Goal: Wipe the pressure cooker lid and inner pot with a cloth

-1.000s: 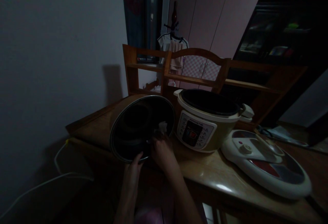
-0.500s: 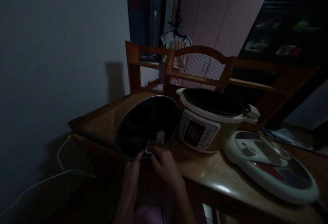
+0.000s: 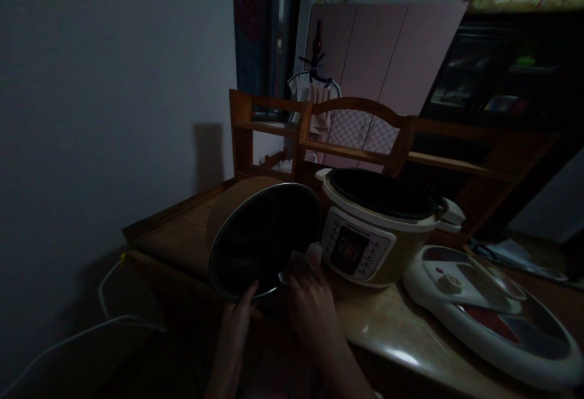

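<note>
An inner pot (image 3: 267,235) lies tilted on its side on the table, its dark inside facing me. My left hand (image 3: 237,323) grips the pot's lower rim, thumb over the edge. At the rim's lower right, my right hand (image 3: 311,298) is closed around a crumpled white tissue (image 3: 314,252), part of which sticks out above the fingers. The tissue touches or nearly touches the rim; the dim light hides the exact contact. Right of the pot stands a pressure cooker (image 3: 404,256) with a control panel and an open top.
The cooker's lid (image 3: 497,314) lies on the table (image 3: 360,320) at the right. A wooden shelf rack (image 3: 356,104) rises along the table's back. A white cord (image 3: 104,301) hangs at the left beside the wall (image 3: 114,113).
My right hand has moved right along the pot's rim with the tissue, away from my left hand. The left hand stays on the rim. The view has tilted slightly upward.
</note>
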Demonstrator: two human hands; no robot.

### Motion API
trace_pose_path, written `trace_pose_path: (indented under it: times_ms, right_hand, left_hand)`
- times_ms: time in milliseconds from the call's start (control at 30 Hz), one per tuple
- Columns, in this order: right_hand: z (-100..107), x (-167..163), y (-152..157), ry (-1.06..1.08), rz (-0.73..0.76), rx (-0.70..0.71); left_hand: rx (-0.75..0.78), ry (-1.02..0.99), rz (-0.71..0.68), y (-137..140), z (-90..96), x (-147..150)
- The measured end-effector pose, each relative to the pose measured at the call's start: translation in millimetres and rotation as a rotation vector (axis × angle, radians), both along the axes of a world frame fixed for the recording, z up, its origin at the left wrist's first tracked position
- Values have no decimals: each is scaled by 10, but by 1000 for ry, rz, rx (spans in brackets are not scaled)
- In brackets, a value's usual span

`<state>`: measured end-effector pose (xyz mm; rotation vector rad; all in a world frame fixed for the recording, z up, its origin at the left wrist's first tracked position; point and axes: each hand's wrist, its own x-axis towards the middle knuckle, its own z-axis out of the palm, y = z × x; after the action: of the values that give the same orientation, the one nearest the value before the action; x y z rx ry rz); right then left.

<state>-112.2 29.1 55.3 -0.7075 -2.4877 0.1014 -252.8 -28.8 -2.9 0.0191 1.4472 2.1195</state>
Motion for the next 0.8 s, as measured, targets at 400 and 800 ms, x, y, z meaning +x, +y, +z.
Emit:
trace_pose_path:
  times_ms: [400, 800]
  right_hand:
    - [81, -186, 174, -103, 69, 72]
    - [334, -249, 92, -19, -74, 191]
  left_hand:
    - [13, 26, -25, 16, -79, -68]
    - [25, 141, -46, 7, -94, -75]
